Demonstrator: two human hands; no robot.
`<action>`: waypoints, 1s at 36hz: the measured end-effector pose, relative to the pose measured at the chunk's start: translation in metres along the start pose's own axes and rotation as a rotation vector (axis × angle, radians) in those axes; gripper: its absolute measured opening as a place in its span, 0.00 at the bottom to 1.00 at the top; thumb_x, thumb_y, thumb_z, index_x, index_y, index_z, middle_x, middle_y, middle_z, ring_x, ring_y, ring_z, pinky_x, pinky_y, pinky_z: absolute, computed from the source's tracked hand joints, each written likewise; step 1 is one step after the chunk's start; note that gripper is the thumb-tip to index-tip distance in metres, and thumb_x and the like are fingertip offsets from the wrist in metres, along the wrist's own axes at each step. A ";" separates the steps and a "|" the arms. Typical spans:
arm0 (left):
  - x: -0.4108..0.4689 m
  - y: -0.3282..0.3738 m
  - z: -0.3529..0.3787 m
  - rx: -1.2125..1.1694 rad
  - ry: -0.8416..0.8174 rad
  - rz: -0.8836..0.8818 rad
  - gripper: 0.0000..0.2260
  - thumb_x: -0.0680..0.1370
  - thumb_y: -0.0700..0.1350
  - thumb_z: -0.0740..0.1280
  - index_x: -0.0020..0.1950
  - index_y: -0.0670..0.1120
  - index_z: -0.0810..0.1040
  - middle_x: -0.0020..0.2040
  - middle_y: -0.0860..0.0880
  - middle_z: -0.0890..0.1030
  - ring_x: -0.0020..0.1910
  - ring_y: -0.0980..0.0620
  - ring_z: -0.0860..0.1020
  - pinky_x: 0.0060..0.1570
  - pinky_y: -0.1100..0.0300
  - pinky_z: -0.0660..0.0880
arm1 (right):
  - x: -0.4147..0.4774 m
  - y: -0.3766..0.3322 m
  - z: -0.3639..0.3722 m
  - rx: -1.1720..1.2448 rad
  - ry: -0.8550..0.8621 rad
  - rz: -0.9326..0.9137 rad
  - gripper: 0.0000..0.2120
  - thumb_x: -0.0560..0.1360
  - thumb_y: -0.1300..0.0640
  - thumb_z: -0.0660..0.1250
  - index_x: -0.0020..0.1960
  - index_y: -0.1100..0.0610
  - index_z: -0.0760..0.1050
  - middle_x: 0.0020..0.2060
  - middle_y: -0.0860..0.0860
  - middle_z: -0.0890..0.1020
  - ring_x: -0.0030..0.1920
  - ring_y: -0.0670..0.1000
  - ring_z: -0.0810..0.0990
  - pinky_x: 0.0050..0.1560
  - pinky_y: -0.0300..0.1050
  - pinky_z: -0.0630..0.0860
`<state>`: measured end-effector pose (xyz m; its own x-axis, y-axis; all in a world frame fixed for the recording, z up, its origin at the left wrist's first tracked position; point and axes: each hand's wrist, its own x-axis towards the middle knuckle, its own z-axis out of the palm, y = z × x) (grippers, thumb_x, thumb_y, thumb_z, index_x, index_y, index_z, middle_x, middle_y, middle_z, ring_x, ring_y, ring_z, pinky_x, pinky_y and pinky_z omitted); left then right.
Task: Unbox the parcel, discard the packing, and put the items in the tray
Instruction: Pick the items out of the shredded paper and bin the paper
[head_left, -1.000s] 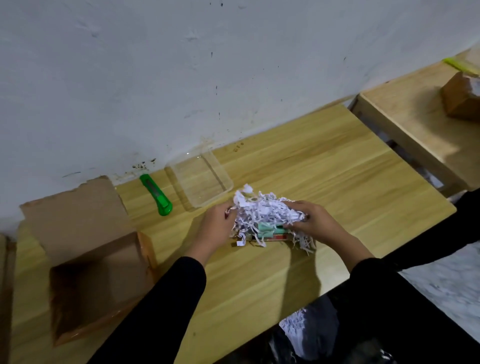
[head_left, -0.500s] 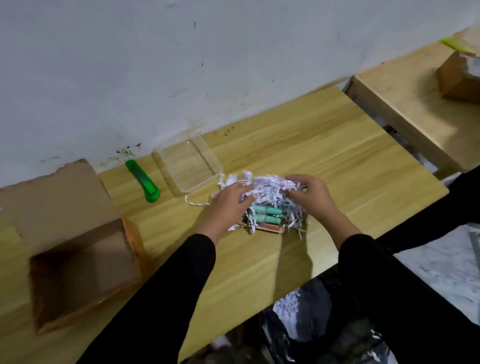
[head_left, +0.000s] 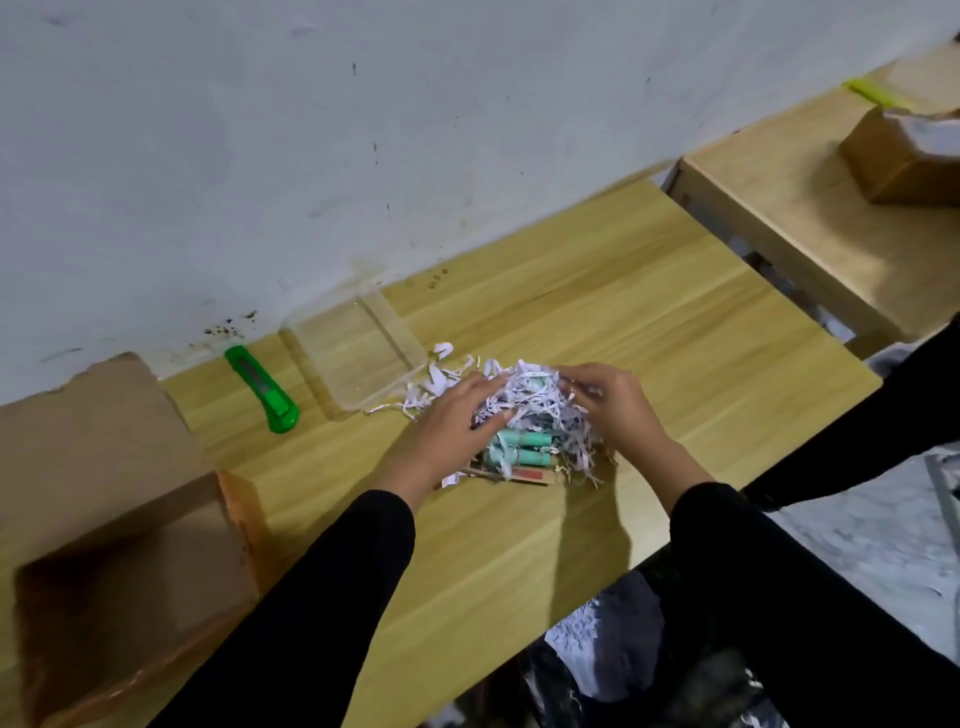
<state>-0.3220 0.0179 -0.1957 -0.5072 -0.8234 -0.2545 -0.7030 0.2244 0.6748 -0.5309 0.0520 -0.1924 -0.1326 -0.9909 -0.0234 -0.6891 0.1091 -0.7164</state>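
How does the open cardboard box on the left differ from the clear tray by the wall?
The cardboard box is brown and opaque, its inside in shadow; the clear tray is see-through, with the wood showing through it. The box is deep and much larger, with a flap standing up behind; the tray is shallow and has no flap. The box sits at the table's near left, the tray farther back beside the green cutter. Both are open on top, with nothing visible inside.

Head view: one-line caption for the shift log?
Both hands part shredded paper over green tubes, beside the clear tray.
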 end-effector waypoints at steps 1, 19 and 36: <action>0.004 -0.002 -0.002 -0.007 0.008 -0.017 0.23 0.77 0.61 0.60 0.72 0.62 0.61 0.75 0.52 0.62 0.73 0.51 0.62 0.70 0.50 0.61 | 0.005 0.002 -0.002 0.021 0.007 0.042 0.13 0.74 0.61 0.67 0.58 0.61 0.78 0.50 0.59 0.83 0.44 0.52 0.80 0.53 0.44 0.79; 0.050 0.023 -0.011 -0.213 0.183 -0.197 0.24 0.80 0.54 0.59 0.70 0.40 0.69 0.59 0.40 0.79 0.47 0.46 0.79 0.48 0.61 0.69 | 0.011 0.004 0.001 0.182 -0.093 0.044 0.18 0.74 0.55 0.68 0.63 0.50 0.74 0.60 0.51 0.76 0.58 0.50 0.76 0.60 0.46 0.73; 0.070 0.022 0.001 -0.372 0.384 -0.326 0.11 0.80 0.48 0.61 0.55 0.43 0.77 0.34 0.53 0.73 0.28 0.55 0.68 0.30 0.60 0.63 | 0.033 0.028 -0.006 0.163 0.169 0.244 0.11 0.74 0.64 0.67 0.55 0.61 0.80 0.56 0.58 0.80 0.54 0.54 0.80 0.60 0.44 0.75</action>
<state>-0.3730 -0.0342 -0.1990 -0.0315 -0.9630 -0.2677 -0.5358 -0.2098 0.8179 -0.5586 0.0225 -0.2093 -0.4052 -0.9085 -0.1016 -0.5014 0.3138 -0.8063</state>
